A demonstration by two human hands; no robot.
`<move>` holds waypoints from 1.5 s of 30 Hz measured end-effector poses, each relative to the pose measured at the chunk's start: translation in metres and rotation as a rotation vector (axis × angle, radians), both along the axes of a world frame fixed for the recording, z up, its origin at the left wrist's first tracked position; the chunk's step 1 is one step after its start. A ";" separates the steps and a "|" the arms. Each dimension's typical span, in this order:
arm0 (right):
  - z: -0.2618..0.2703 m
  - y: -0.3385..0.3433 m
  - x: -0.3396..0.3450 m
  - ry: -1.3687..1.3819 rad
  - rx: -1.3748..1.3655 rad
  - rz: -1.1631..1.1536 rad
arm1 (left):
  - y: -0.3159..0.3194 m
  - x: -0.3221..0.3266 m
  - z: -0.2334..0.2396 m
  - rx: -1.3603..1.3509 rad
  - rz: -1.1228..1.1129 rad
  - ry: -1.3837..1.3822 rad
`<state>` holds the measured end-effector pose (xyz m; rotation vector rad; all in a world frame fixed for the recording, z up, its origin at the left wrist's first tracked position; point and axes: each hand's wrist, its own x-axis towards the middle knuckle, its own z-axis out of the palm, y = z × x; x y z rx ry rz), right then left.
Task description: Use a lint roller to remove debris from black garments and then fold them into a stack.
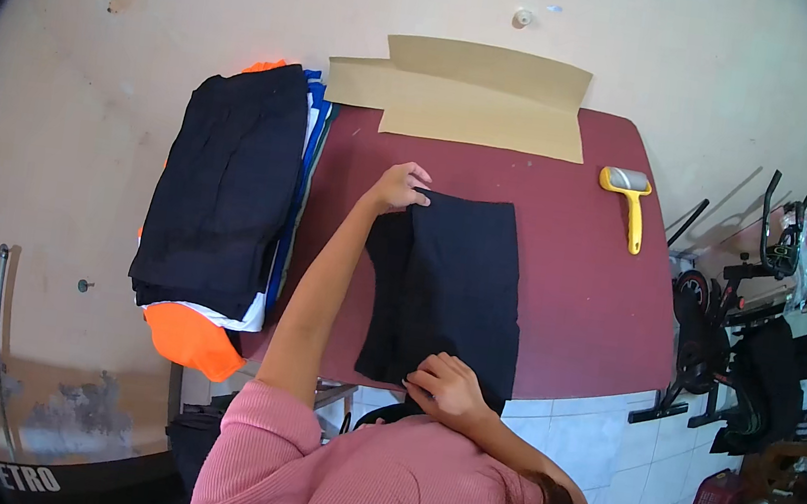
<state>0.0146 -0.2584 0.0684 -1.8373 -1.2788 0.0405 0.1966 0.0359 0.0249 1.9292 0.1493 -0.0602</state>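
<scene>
A folded dark navy or black cloth garment lies in front of me, with a narrower layer showing along its left side. At its far left corner, my left hand pinches the edge of the cloth between thumb and fingers. My right hand is at the near edge, its curled fingers gripping the fabric close to the table's front. The garment's part beneath the right hand is hidden.
Left stands a stack of folded clothes, dark on top, with an orange piece hanging out. A cardboard sheet lies at the back of the maroon table. A yellow-handled lint roller rests right. An exercise bike stands beyond.
</scene>
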 end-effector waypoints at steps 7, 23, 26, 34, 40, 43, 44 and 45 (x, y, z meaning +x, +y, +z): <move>-0.062 0.068 -0.025 -0.036 -0.026 0.070 | 0.055 -0.031 -0.047 0.116 0.156 0.072; -0.068 -0.095 0.054 0.592 -0.159 -0.674 | 0.005 -0.208 -0.016 -0.238 0.153 0.462; -0.066 -0.085 0.054 0.924 0.132 -0.746 | -0.016 -0.224 -0.025 -0.315 0.318 0.479; -0.082 -0.070 0.044 0.985 0.292 -0.948 | -0.010 -0.241 -0.063 -0.106 0.288 0.195; -0.097 -0.077 0.038 0.888 0.274 -0.970 | -0.025 -0.253 -0.051 -0.170 0.328 0.148; -0.096 -0.077 0.035 0.737 0.178 -0.968 | -0.021 -0.264 -0.063 -0.214 0.333 0.079; -0.092 -0.076 0.034 0.642 0.093 -0.960 | -0.018 -0.268 -0.068 -0.249 0.327 0.023; -0.087 -0.077 0.032 0.640 0.093 -0.963 | -0.019 -0.269 -0.065 -0.250 0.324 0.023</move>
